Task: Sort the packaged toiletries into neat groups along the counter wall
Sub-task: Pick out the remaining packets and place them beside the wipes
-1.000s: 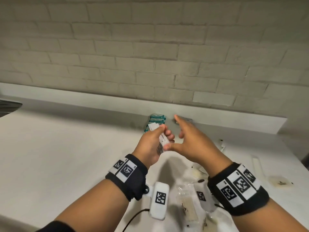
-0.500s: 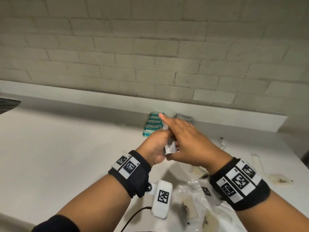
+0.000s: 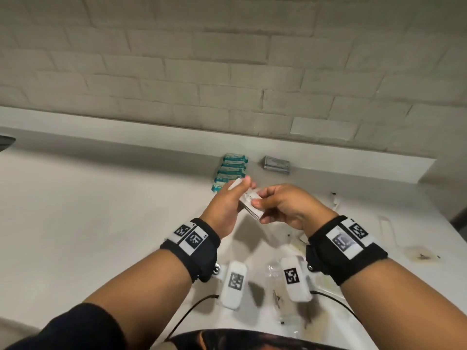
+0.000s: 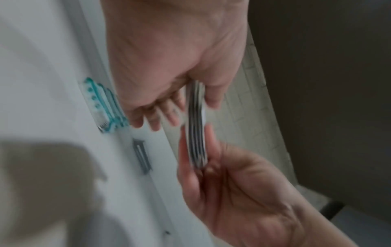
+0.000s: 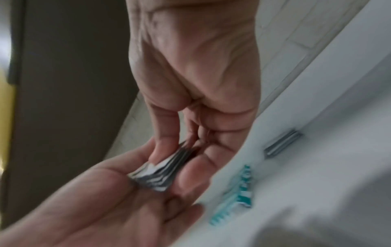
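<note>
A small stack of flat white sachets (image 3: 249, 202) hangs above the counter between both hands. My left hand (image 3: 233, 198) grips its far end; my right hand (image 3: 262, 207) pinches its near end between thumb and fingers. The left wrist view shows the stack (image 4: 195, 127) edge-on, and so does the right wrist view (image 5: 162, 172). Several teal packets (image 3: 231, 170) lie in a row by the counter wall. To their right a grey packet (image 3: 276, 164) rests against the wall.
The white counter (image 3: 101, 210) runs to a low white upstand (image 3: 151, 137) below the brick wall. Loose clear-wrapped toiletries (image 3: 280, 286) lie under my wrists. More pale packets (image 3: 386, 229) lie at the right, near the counter's right edge. A dark object (image 3: 6, 142) sits far left.
My right hand closed onto the sachet stack, then both hands drew back toward me a little and turned the stack flatter. The teal row and grey packet now show fully.
</note>
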`<action>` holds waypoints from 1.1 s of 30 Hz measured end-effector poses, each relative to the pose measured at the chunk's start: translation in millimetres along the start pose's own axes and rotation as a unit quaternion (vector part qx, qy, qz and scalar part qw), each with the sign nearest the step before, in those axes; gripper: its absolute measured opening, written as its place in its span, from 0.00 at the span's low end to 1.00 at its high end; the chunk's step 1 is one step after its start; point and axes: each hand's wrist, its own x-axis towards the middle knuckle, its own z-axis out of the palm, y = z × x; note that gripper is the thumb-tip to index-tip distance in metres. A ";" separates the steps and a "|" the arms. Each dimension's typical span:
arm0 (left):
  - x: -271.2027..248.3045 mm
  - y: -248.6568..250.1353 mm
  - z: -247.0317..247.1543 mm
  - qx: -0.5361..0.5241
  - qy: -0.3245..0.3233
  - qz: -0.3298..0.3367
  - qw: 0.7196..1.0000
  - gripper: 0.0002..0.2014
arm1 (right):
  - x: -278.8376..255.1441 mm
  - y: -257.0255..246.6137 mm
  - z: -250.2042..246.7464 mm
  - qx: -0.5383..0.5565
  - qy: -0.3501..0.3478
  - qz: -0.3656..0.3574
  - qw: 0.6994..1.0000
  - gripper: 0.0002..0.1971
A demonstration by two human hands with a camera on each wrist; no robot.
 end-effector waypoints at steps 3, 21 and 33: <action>1.2 -5.7 -31.3 0.267 0.002 -0.047 0.963 0.27 | 13.8 18.7 -6.1 -0.181 0.008 0.089 0.979 0.13; 9.7 -29.2 -30.4 0.752 -0.205 0.042 0.625 0.13 | 28.5 58.7 14.5 -0.668 -0.007 -0.029 0.744 0.16; 107.7 -35.4 16.9 0.790 -0.195 0.050 0.579 0.22 | 85.8 33.8 -54.6 -0.637 0.044 -0.010 0.770 0.16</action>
